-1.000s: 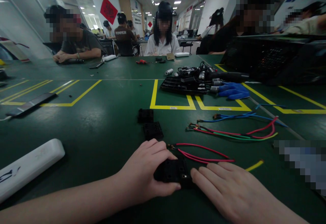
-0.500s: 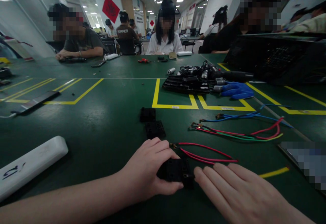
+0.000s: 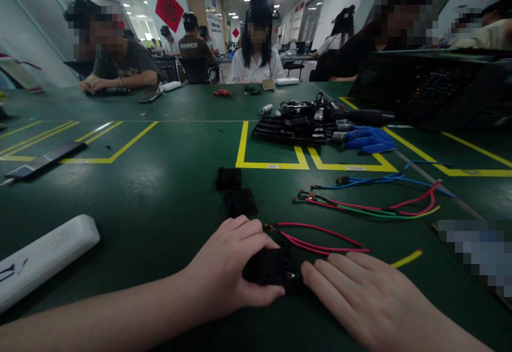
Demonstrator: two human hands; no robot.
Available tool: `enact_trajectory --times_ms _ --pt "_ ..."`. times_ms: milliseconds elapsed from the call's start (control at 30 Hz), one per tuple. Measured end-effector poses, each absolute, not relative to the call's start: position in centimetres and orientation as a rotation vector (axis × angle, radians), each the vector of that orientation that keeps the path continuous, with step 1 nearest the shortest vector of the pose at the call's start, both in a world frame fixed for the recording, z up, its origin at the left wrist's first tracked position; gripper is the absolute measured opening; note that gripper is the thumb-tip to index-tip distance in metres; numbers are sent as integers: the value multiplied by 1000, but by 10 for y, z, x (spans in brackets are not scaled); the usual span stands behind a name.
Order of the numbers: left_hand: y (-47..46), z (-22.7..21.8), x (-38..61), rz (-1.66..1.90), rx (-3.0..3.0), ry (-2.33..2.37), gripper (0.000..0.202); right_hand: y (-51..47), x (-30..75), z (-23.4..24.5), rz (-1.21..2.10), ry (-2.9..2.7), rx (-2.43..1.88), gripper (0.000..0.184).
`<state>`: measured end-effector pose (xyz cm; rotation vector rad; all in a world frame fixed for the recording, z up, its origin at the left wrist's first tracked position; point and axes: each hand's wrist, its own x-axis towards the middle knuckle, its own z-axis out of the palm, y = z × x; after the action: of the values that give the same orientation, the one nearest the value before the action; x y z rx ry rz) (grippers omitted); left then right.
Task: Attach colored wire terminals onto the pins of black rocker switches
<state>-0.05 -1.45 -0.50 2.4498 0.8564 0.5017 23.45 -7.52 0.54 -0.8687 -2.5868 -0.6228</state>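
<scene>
Black terminal block (image 3: 272, 268) is sitting in left hand (image 3: 230, 269), thumb and fingers gripping it; right hand (image 3: 362, 301) is lying open, fingertips apparently touching its edge, red wires (image 3: 320, 240) just beyond.

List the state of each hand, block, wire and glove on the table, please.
Left hand: grips black block.
Right hand: flat, fingertips at block.
Two spare blocks: lying loose.
Red wires: looped, loose.
Coloured wires: loose bundle.
Blue glove: lying unworn.

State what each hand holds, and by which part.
Left hand grips the black block by its left end; right hand lies flat, fingertips touching its right edge.
</scene>
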Motion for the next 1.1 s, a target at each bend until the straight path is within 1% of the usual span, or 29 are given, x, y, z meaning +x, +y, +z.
enact_trajectory --times_ms 100,167,400,567,800,1100 --pt "-15 -5 0 510 2475 867 43 -78 235 9 -817 -2594 -800 37" --pt "-16 -6 0 529 2494 868 43 -80 235 8 -891 -2581 -795 38" --pt "-15 -8 1 534 2488 865 44 -84 236 1 -951 -2537 -790 36" --pt "-15 -8 -1 533 2504 847 45 -81 236 3 -914 -2535 -786 39" --pt "-14 -9 -2 544 2505 840 45 -80 236 5 -742 -2580 -845 42" --pt "-15 -6 -2 506 2528 852 47 -79 236 2 -637 -2591 -852 39"
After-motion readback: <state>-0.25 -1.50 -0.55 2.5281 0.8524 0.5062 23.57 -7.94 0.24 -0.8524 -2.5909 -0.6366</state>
